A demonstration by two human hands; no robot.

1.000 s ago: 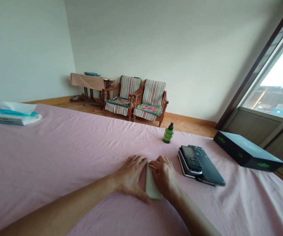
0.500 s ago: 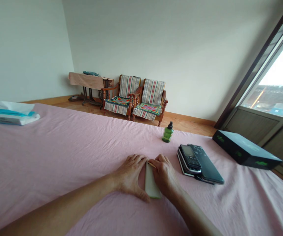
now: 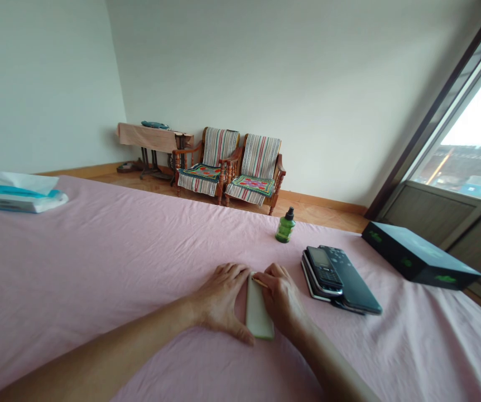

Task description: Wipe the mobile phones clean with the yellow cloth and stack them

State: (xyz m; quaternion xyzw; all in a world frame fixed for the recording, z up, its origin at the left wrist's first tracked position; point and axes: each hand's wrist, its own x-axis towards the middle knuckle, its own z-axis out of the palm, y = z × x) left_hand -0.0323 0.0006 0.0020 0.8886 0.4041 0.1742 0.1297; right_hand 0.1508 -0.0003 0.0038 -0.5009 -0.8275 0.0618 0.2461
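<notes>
A pale, off-white slab the shape of a phone (image 3: 258, 318), greenish along its near edge, lies lengthwise on the pink sheet. My left hand (image 3: 220, 298) is spread flat at its left side, forefinger by the far corner and thumb by the near one. Pinched in my right hand (image 3: 283, 301) is a thin tan stick (image 3: 260, 282), which looks like a cotton swab. Its tip rests at the slab's far end. The right hand covers part of the slab's right edge.
Right of my hands, a keypad phone (image 3: 325, 268) tops stacked phones beside a dark flat device (image 3: 357, 285). Beyond stand a green spray bottle (image 3: 285, 226) and a black box (image 3: 420, 257). A tissue pack (image 3: 23, 200) lies far left. Two chairs (image 3: 251, 173) stand past the bed's edge.
The right hand and the stick have shifted very slightly at the slab's far end. My left hand stays in place.
</notes>
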